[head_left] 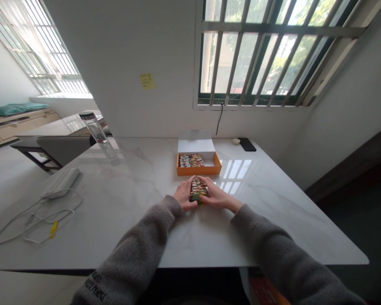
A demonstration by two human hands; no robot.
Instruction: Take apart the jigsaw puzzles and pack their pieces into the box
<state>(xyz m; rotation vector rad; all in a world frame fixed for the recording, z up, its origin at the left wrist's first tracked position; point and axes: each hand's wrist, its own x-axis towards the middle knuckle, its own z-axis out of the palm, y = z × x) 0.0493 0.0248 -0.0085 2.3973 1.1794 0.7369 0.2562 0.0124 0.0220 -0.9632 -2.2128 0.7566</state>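
A small block of colourful tiles (198, 189) lies on the white marble table (139, 186), just in front of an open orange box (198, 170). My left hand (184, 194) presses against the block's left side, fingers together and stretched forward. My right hand (218, 195) presses against its right side the same way. The block is squeezed between both hands. Inside the orange box more colourful tiles (191, 160) fill the left part; its white lid stands open at the back.
A clear water bottle (96, 129) stands at the far left. A white power adapter (61, 182) with looped cables (34, 220) lies at the left. A black phone (247, 144) and a small round object (236, 141) sit near the wall under the barred window.
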